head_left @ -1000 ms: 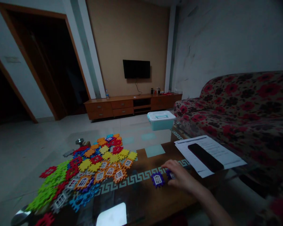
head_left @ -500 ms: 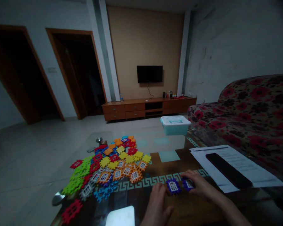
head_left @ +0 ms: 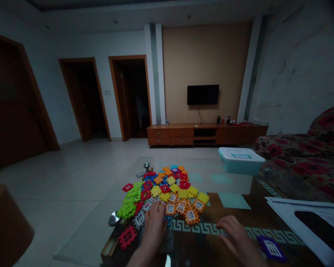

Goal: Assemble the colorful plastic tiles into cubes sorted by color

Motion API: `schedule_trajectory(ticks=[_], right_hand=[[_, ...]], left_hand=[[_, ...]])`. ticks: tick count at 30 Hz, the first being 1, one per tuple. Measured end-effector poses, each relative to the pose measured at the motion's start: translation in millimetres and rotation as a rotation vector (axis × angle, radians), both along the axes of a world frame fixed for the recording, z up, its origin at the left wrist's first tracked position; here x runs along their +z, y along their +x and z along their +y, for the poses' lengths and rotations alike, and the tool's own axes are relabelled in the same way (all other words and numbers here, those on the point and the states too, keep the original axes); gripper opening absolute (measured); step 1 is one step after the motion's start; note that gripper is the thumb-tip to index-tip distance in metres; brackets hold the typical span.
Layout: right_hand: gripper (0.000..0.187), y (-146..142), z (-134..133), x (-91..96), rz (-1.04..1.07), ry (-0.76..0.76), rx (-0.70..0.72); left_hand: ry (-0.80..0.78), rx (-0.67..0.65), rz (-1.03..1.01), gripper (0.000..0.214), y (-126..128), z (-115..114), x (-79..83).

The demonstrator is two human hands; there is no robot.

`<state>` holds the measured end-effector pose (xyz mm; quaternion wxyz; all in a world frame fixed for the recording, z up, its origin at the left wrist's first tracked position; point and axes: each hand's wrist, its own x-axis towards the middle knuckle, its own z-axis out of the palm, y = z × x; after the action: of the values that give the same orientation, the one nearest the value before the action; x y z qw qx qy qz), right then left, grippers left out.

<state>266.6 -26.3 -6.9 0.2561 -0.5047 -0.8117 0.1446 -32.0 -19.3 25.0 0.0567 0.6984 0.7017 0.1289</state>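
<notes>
Toy tiles point(head_left: 183, 194) lie heaped at left hand point(head_left: 154, 219), grip not determinable; right hand point(head_left: 235, 233) empty, fingers loosely curled. Lidded box point(head_left: 241, 166) stands beyond; phone point(head_left: 320, 224) on papers point(head_left: 284, 215), right.

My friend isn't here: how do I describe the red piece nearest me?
On the glass table, find the near left part. Left of the left hand lies the red piece. Unlike the gray piece beside it, it is red all over, the nearest red one.
</notes>
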Motion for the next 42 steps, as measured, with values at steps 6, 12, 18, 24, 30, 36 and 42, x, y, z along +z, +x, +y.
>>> schedule_trajectory(ticks=[6, 12, 18, 24, 30, 36, 42], right_hand=[[0.047, -132, -1, 12.7, 0.025, -0.116, 0.174], [0.062, -197, 18, -2.9, 0.113, -0.187, 0.113], [0.059, -213, 34, -12.6, 0.127, -0.152, 0.011], [0.06, -192, 49, -11.8, 0.243, -0.217, -0.031], [0.06, -171, 57, -14.6, 0.245, -0.268, -0.149], [0.037, -127, 59, -13.6, 0.177, -0.19, -0.215], [0.032, -70, 52, -6.6, 0.227, -0.119, -0.17]], left_hand=[[-0.051, 0.015, -0.005, 0.047, -40, 2, -4.2], [-0.02, -0.056, -0.283, 0.025, -50, -1, -14.9], [-0.031, -0.097, -0.437, 0.03, -67, 6, -27.4], [0.076, -0.097, -0.429, 0.037, -74, 8, -33.1], [-0.052, -0.016, -0.08, 0.044, -52, 14, -28.7], [-0.027, 0.039, 0.104, 0.038, -29, 19, -25.3], [0.003, 0.091, 0.177, 0.032, -16, 20, -14.8]])
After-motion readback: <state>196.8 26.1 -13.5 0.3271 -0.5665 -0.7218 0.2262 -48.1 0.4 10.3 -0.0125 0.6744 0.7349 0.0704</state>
